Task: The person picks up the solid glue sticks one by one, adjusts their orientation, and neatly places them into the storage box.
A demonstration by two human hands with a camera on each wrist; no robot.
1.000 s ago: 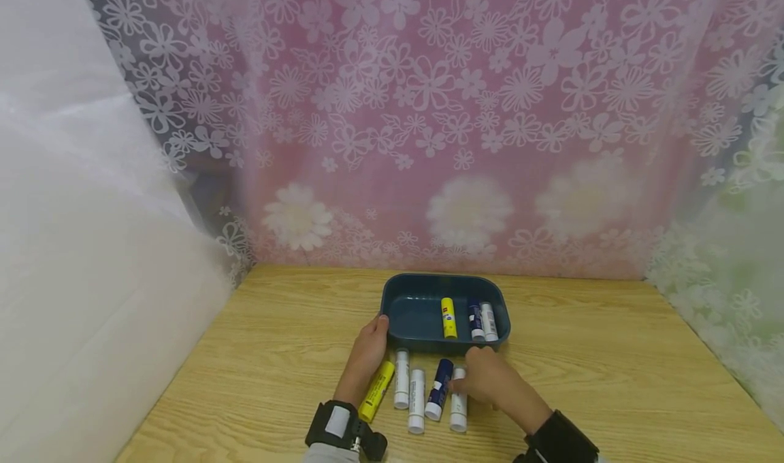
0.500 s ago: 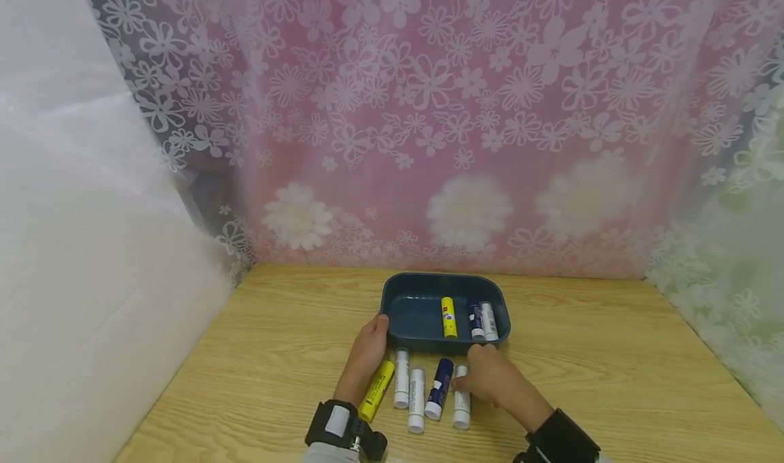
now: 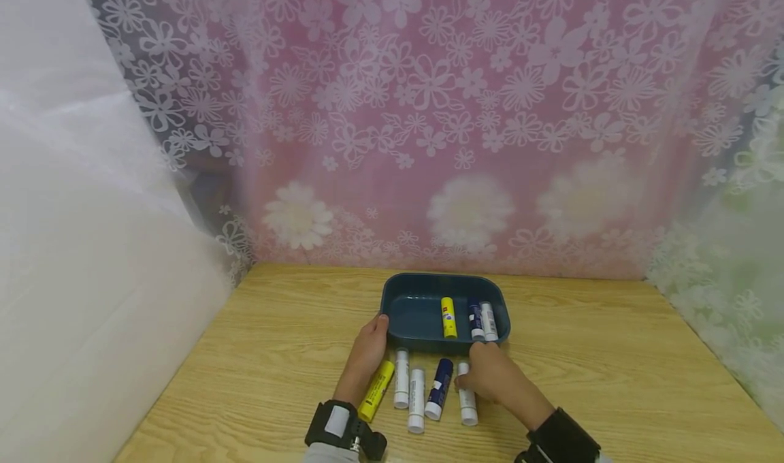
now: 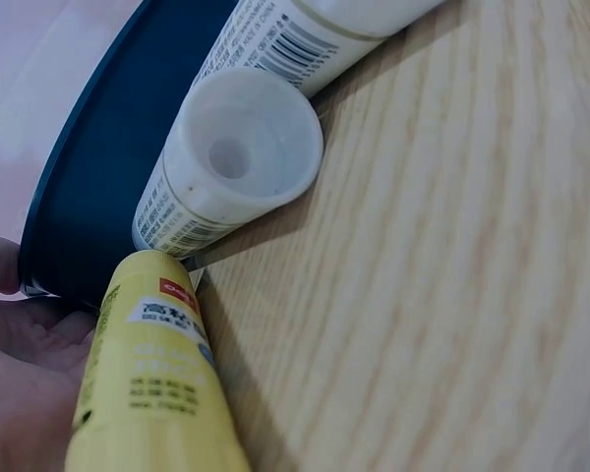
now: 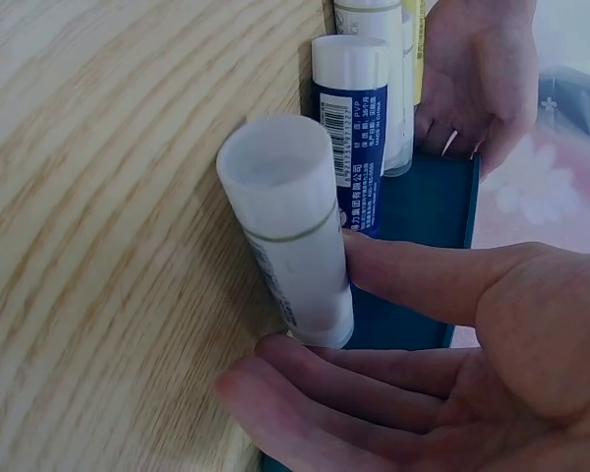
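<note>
My left hand [image 3: 367, 346] grips the left end of a dark teal plastic tray [image 3: 398, 344], thumb on the rim. A yellow glue stick [image 3: 376, 391] lies beside that hand. With thumb and fingers, my right hand [image 3: 499, 381] holds a white glue stick [image 3: 467, 402] in front of the tray; the right wrist view shows the thumb [image 5: 413, 270] against its side and fingers near its far end. A navy glue stick [image 3: 439, 388] and two more white glue sticks, one near the tray [image 3: 401, 381] and one closer [image 3: 416, 402], lie to its left.
Inside the tray are another yellow glue stick [image 3: 449, 318], another navy one [image 3: 476, 320] and another white one [image 3: 488, 321]. The wooden table [image 3: 612, 368] ends at a pink flowered curtain [image 3: 380, 143]. A white sheet [image 3: 92, 245] hangs on the left.
My right hand has shifted slightly right and away, and the white glue stick has moved with it, apart from the navy one. My left hand and the tray stay still.
</note>
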